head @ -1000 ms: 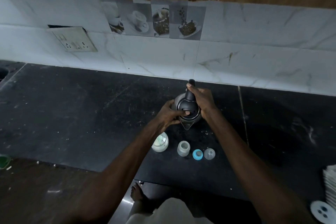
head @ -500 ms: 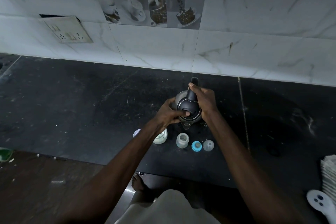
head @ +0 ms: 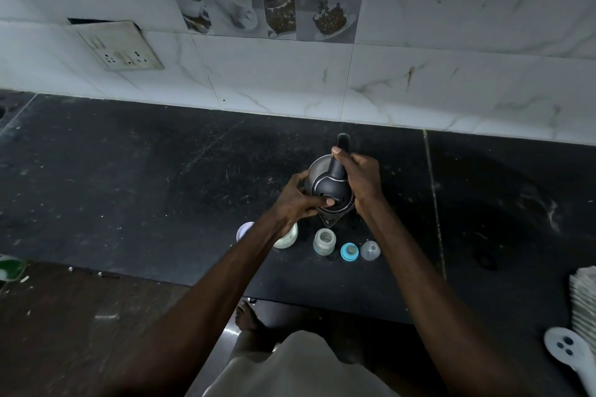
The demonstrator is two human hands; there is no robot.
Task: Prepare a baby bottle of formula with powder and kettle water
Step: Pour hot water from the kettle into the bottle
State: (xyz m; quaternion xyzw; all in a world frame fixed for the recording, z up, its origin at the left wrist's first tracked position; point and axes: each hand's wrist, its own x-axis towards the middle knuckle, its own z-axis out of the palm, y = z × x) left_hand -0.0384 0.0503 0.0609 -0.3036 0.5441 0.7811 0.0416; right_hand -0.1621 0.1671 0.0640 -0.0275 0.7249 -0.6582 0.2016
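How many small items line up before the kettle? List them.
5, from left: lilac round lid; white jar, half under the forearm; clear bottle; blue ring; clear dome cap. Forearm may hide more.

Head camera — looks steeply down, forward over countertop (head: 129,190), wall behind.

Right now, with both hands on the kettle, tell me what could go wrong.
The left hand wraps the steel body of the kettle: hot water could mean a burn. The open bottle near the spout has a narrow mouth; a pour may miss. The left forearm crosses over the jar and could tip it.
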